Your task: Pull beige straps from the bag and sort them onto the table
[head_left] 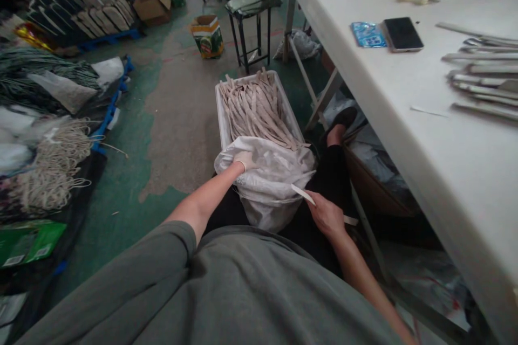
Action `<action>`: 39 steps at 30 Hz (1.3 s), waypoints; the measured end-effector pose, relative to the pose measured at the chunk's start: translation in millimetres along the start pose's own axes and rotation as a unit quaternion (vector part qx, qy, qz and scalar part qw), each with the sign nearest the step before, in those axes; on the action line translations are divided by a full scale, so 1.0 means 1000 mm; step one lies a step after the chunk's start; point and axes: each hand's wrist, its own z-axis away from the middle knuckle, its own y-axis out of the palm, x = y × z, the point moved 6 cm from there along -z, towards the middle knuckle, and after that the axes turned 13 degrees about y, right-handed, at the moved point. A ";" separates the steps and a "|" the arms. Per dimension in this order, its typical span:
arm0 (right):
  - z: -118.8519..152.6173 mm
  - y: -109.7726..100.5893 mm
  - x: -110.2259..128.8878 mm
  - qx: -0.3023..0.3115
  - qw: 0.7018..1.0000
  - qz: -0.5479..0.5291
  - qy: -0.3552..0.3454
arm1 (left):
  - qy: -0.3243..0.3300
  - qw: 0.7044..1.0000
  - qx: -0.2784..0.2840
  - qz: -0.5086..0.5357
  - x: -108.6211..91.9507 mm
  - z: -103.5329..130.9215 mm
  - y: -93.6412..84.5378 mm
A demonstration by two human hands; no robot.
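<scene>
A white plastic sack stands open between my legs. My left hand is at the sack's mouth, with its fingers inside and mostly hidden by the plastic. To the right of the sack, my right hand is closed around a pale flat strip, whose ends stick out on both sides of the fist. Just beyond the sack sits a white crate filled with long beige strips.
A white table runs along the right, bearing a phone, a blue packet and grey strips. Ahead are a black stool and a small carton. Pallets with bundled cords line the left.
</scene>
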 end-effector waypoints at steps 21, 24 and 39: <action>0.016 -0.011 0.078 0.249 0.843 -0.475 -0.035 | 0.131 0.866 -0.192 0.443 -0.072 0.129 -0.082; 0.037 0.007 0.130 0.390 0.707 -0.590 -0.014 | 0.127 0.845 -0.185 0.485 -0.087 0.167 -0.070; -0.013 -0.020 0.100 0.182 0.563 -0.797 0.120 | 0.037 0.941 -0.174 0.287 0.002 0.298 -0.096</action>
